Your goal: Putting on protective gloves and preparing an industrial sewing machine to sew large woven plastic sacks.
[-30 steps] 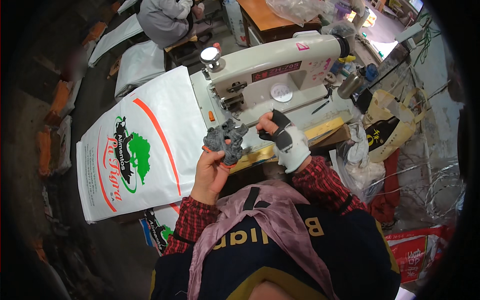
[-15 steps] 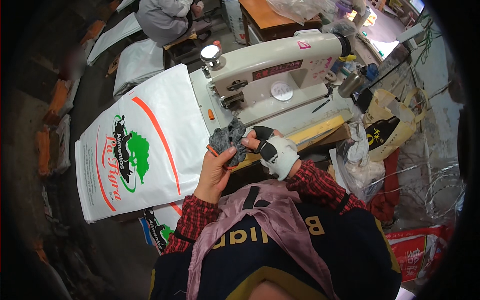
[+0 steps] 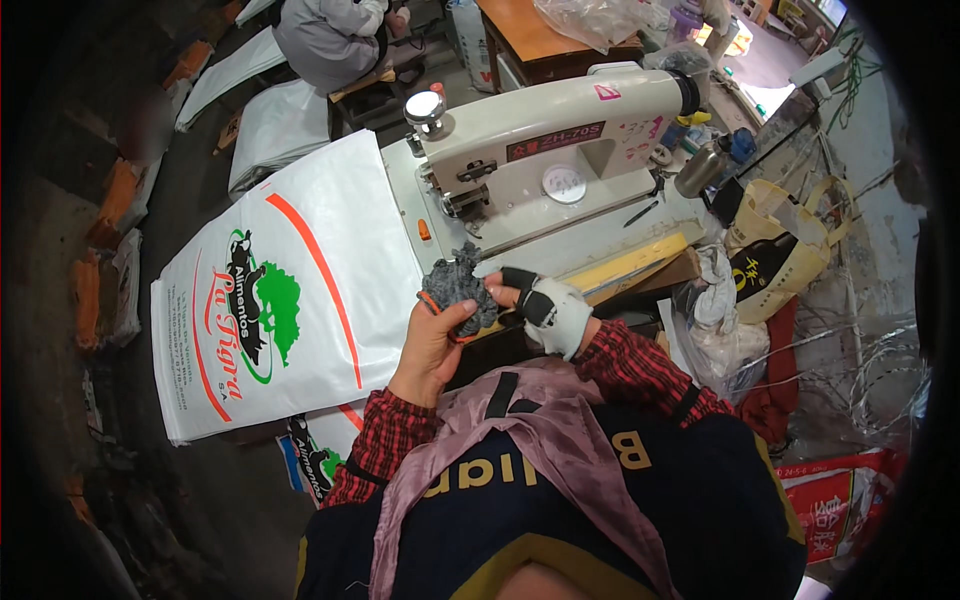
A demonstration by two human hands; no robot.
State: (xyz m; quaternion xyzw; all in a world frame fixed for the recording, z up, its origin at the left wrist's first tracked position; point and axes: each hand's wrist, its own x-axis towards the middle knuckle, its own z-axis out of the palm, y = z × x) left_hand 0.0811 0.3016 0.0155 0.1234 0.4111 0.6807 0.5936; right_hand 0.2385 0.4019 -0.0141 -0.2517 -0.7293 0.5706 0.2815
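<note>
Both hands on a grey cloth at the bench's front edge
My left hand (image 3: 432, 345) and gloved right hand (image 3: 545, 305) each grasp the cloth (image 3: 460, 290), below the sewing machine (image 3: 560, 150)

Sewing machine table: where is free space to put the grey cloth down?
Free: the machine bed under the arm, and the white sack on the left. Crowded: the right end, with bottle, yellow bag and rags.
</note>
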